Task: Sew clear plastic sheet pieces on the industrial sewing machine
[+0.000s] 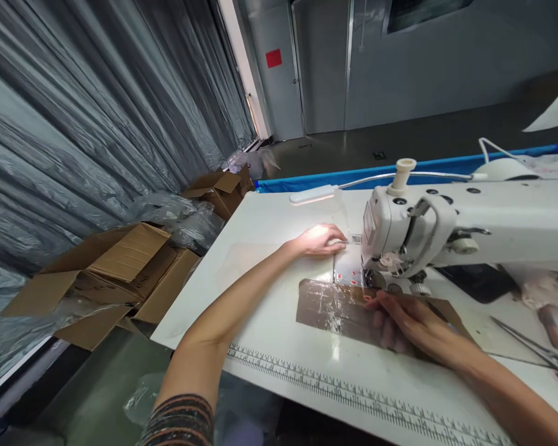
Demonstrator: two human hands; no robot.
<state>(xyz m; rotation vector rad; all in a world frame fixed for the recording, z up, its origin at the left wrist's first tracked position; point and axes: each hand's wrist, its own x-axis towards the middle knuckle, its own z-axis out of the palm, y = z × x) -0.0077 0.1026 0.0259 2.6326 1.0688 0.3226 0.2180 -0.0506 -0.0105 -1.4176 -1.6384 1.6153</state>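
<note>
A white sewing machine [385,229] stands on the table, its needle area over a small metal plate [346,266] with several red marks. My left hand [320,240] rests on the tabletop left of the needle area, fingers drawn together at the plate's far end. Whatever those fingers hold is too small to make out. In front of the presser foot is my right hand [402,319], thumb and forefinger pinched beside a small red-and-white spot. What the pinch holds is unclear. Beneath that hand lies a shiny brown taped sheet [325,306] on the table.
A printed ruler scale [335,385] runs along the near table edge. Scissors [534,344] and a dark flat object [478,282] lie at the right. A lit lamp [313,195] hangs behind my left hand. Open cardboard boxes [125,263] and clear plastic stand left of the table.
</note>
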